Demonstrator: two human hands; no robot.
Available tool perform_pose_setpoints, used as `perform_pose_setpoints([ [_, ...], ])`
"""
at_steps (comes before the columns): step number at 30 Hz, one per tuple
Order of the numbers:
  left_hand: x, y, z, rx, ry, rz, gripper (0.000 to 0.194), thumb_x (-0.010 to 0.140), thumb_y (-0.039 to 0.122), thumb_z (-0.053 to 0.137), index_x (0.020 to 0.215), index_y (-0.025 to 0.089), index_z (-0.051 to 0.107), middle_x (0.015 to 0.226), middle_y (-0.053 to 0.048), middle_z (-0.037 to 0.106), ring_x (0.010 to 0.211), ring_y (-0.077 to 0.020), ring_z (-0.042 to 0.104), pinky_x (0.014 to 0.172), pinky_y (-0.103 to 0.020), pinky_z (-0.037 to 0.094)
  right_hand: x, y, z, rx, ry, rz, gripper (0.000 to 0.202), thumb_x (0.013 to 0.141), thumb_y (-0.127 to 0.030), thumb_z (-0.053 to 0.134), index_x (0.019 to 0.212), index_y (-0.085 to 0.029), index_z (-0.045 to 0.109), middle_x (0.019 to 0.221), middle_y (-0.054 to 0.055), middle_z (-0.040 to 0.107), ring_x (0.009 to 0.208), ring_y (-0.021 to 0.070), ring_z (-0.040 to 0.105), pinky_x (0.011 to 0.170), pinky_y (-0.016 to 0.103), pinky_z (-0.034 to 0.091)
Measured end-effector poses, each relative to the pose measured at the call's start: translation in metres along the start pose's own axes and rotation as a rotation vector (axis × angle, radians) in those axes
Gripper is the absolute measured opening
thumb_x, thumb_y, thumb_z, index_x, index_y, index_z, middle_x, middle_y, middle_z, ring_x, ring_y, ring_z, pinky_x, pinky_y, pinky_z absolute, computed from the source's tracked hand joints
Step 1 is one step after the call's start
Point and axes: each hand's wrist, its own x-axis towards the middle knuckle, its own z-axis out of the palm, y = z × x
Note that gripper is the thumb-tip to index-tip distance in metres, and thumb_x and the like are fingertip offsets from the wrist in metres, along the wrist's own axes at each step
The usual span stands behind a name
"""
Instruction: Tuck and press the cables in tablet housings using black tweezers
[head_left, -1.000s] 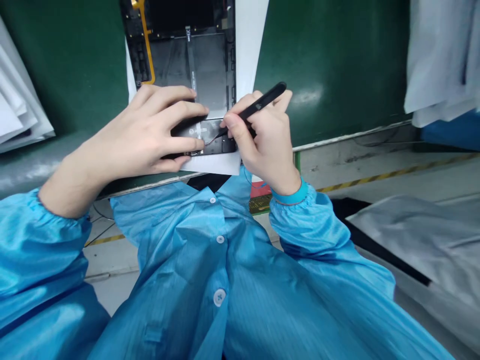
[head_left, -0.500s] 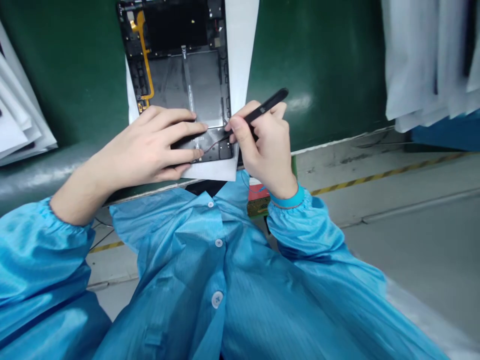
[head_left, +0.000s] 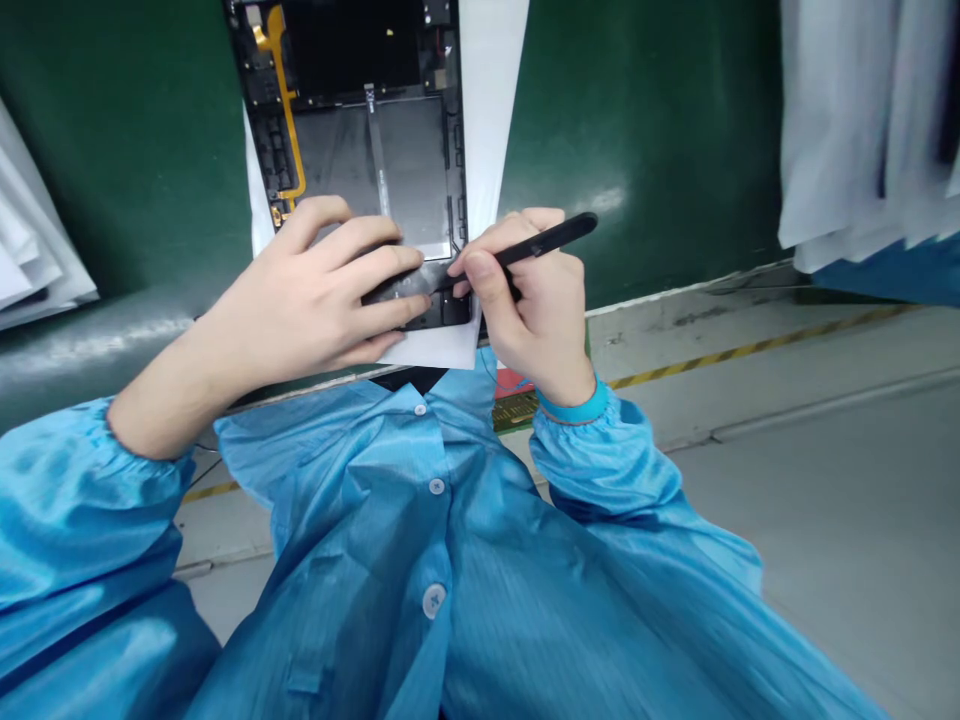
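An opened black device (head_left: 409,150) with an orange flex cable (head_left: 290,120) on its left side lies on a white sheet (head_left: 499,90). Over its lower left part rests my left hand (head_left: 322,285), fingers spread, fingertips touching the lower section. My right hand (head_left: 536,300) is closed around a black pen-like tool (head_left: 559,236) at the lower right corner of the device. The tool slants down to the left, and its thin tip is near my left fingertips. Whether the tip touches anything is too small to tell.
The green table (head_left: 637,120) carries stacked white sheets (head_left: 26,240) at the left. White sheets or bags (head_left: 840,120) hang at the right, above something blue (head_left: 892,270). Below the table's front edge is a red and green item (head_left: 514,400).
My left hand has shifted slightly right over the device, with its fingers more bent. The tool in my right hand is tilted flatter, its top end further right and lower.
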Motion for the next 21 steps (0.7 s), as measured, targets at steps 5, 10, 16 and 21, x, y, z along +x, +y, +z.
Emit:
perform_pose_setpoints([
  [5,0.0017,-0.0041,-0.0004,0.133,-0.019,0.09,0.035,0.116,0.042,0.051,0.14,0.027,0.072,0.151,-0.011,0.069,0.149,-0.0404,0.062,0.121,-0.073,0.052,-0.0003,0.0025,-0.0005,-0.019,-0.006,-0.038,0.037,0.118,-0.048,0.044,0.098,-0.029,0.069,0.081,0.001,0.075,0.085,0.0249,0.074,0.097,0.055,0.056],
  [10,0.0034,-0.0062,-0.0018,0.059,-0.062,0.066,0.036,0.116,0.042,0.053,0.141,0.024,0.072,0.153,-0.016,0.066,0.151,-0.0435,0.058,0.122,-0.077,0.045,0.0004,0.0026,0.0003,-0.021,-0.022,-0.031,0.037,0.118,-0.05,0.044,0.097,-0.03,0.068,0.081,0.002,0.075,0.089,0.026,0.075,0.098,0.055,0.056],
  [16,0.0067,-0.005,-0.005,0.016,-0.081,0.025,0.035,0.116,0.045,0.054,0.135,0.025,0.075,0.154,-0.013,0.066,0.153,-0.0422,0.055,0.126,-0.077,0.041,0.0013,0.003,0.002,-0.031,-0.017,-0.045,0.04,0.118,-0.052,0.042,0.097,-0.03,0.067,0.077,0.002,0.073,0.087,0.0259,0.075,0.097,0.055,0.055],
  [21,0.0089,-0.0039,-0.009,0.028,-0.108,0.024,0.038,0.116,0.047,0.053,0.131,0.021,0.075,0.153,-0.017,0.067,0.155,-0.048,0.054,0.126,-0.077,0.04,0.0013,0.0026,0.0006,-0.043,0.001,-0.085,0.035,0.118,-0.047,0.043,0.097,-0.029,0.066,0.077,0.001,0.073,0.085,0.0243,0.075,0.095,0.053,0.056],
])
